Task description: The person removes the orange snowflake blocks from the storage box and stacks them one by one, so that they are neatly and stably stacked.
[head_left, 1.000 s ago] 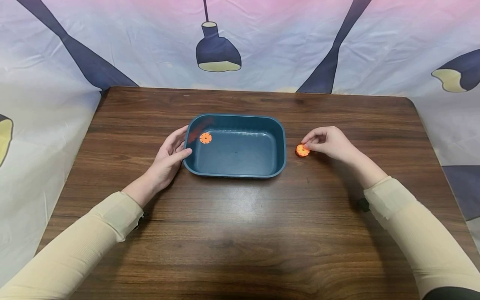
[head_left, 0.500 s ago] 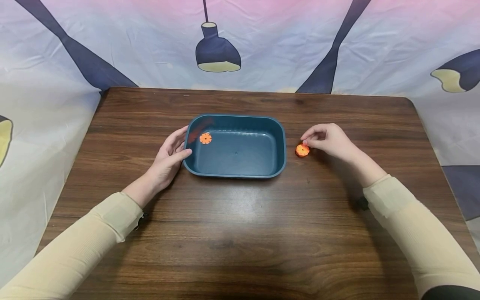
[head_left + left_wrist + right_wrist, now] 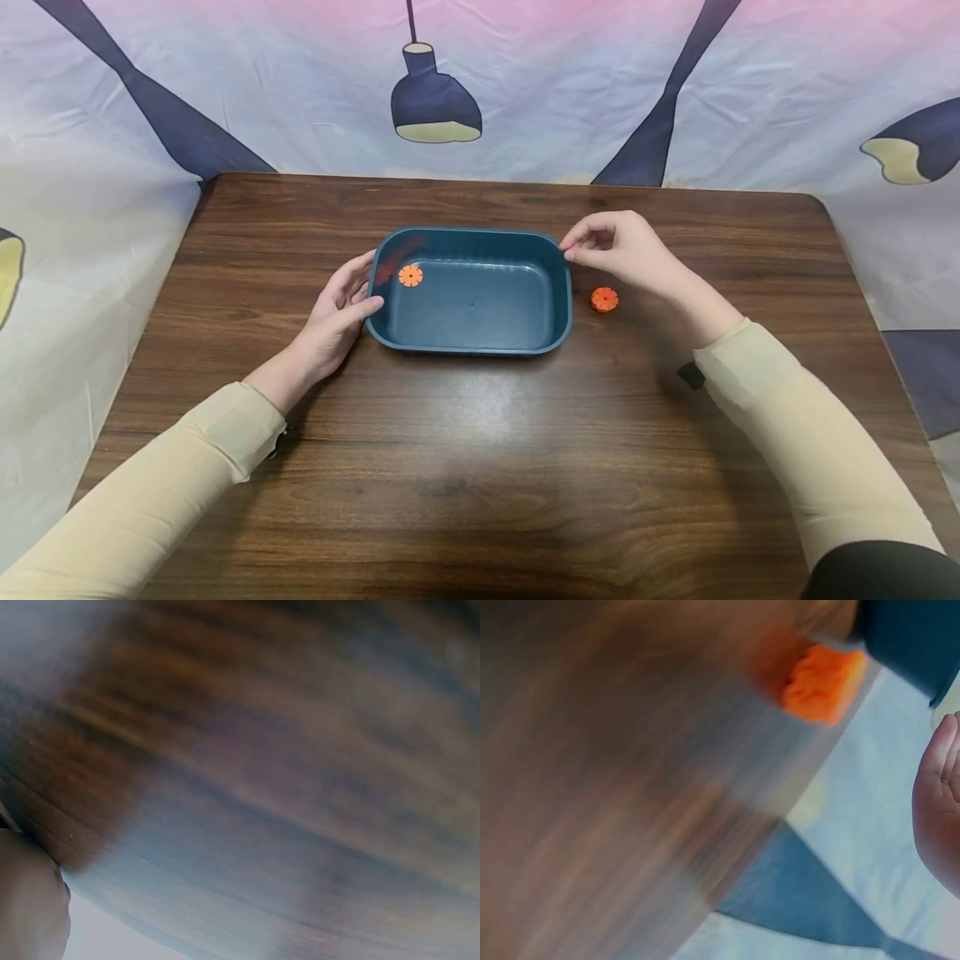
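A dark teal plastic basin (image 3: 472, 352) stands on the wooden table. My left hand (image 3: 341, 321) grips its left end, thumb on the rim and fingers along the outer wall. One orange notched disc (image 3: 410, 276) lies inside, near the left wall. My right hand (image 3: 622, 246) is at the basin's upper right corner, with thumb and index fingertips close together; whether a disc is between them cannot be made out. On the table right of the basin sits a small stack of orange notched discs (image 3: 604, 300), also blurred as an orange stack (image 3: 825, 684) in the right wrist view.
The brown table (image 3: 480, 467) has its far edge against a printed cloth backdrop (image 3: 525, 92) with lamp drawings. The left wrist view is mostly blurred wood, with part of a hand at its lower left.
My right hand has risen from the disc stack and moved left and away to the basin's corner. The stack's top looks a darker orange than before. My left hand and the basin have stayed put.
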Motion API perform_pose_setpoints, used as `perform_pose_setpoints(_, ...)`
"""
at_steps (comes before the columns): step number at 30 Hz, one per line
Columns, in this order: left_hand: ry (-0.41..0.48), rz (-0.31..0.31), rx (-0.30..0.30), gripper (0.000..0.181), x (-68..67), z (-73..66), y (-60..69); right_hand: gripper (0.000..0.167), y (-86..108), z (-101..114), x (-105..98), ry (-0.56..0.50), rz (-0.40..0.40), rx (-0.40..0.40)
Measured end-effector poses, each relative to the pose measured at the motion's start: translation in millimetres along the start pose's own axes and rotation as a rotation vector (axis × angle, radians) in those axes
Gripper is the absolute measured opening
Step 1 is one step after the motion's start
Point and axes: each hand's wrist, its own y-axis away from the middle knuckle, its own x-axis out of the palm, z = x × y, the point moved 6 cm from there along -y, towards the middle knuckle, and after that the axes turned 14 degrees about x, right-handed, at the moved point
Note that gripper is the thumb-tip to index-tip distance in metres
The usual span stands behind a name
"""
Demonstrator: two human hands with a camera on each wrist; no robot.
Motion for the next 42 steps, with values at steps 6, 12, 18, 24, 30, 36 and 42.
perform_pose_setpoints(6, -0.006, 0.0, -0.002, 0.061, -0.4, -0.5, -1.8, 0.014, -11.4, 25, 18, -0.031, 0.055, -0.038)
perform_pose_setpoints(12, -0.005, 0.004, -0.001, 0.061, -0.1, -0.7, -2.9, 0.014, -24.2, 46, 40, -0.022, 0.106, -0.087)
perform_pose_setpoints(18, -0.005, 0.004, -0.001, 0.061, 0.3, 0.0, -2.4, 0.014, -34.9, 61, 67, -0.017, 0.166, -0.107)
perform_pose_setpoints(24, -0.004, 0.003, -0.003, 0.061, 0.8, 0.9, -2.0, 0.015, -40.0, 71, 91, -0.008, 0.209, -0.13)
perform_pose_setpoints(30, -0.003, 0.003, -0.005, 0.061, 0.5, 1.0, -1.5, 0.016, -44.1, 79, 110, -0.016, 0.243, -0.146)
perform_pose_setpoints(36, -0.005, 0.005, -0.008, 0.06, 0.5, 0.2, -0.4, 0.017, -48.0, 86, 123, 0.001, 0.259, -0.152)
perform_pose_setpoints(42, -0.008, 0.005, -0.01, 0.061, -0.1, -0.6, 0.6, 0.017, -50.6, 91, 136, 0.033, 0.267, -0.154)
